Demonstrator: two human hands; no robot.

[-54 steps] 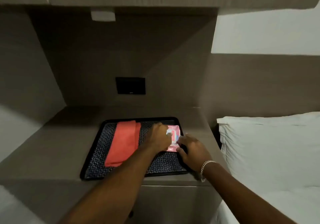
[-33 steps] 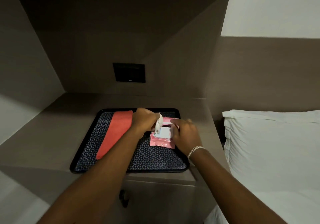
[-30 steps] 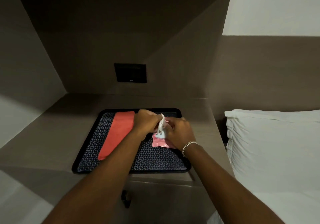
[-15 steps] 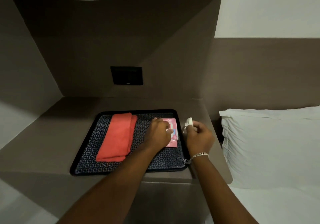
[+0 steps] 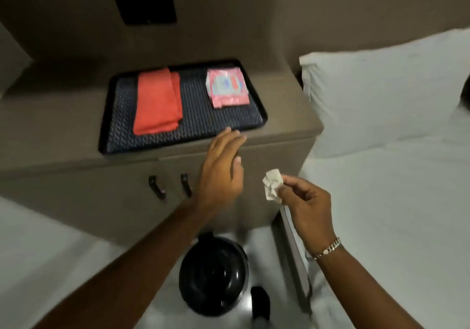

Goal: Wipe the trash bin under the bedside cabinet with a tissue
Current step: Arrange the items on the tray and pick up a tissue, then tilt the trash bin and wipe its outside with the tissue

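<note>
A round black trash bin [image 5: 213,275] with a glossy domed lid stands on the white floor in front of the bedside cabinet [image 5: 101,191]. My right hand [image 5: 307,206] pinches a crumpled white tissue [image 5: 272,184] above and to the right of the bin. My left hand [image 5: 221,168] hovers with fingers spread in front of the cabinet's top edge, holding nothing. The pink tissue pack [image 5: 227,87] lies on the black tray [image 5: 122,140] on the cabinet top.
A folded orange cloth [image 5: 157,101] lies on the tray's left side. Two dark handles [image 5: 170,186] sit on the cabinet front. A bed with a white pillow [image 5: 386,87] is on the right. A small dark object [image 5: 260,303] lies beside the bin.
My view has tipped down, bringing the bin into sight. Both hands left the tissue pack and drew back off the tray; my right hand carries the pulled-out tissue lower.
</note>
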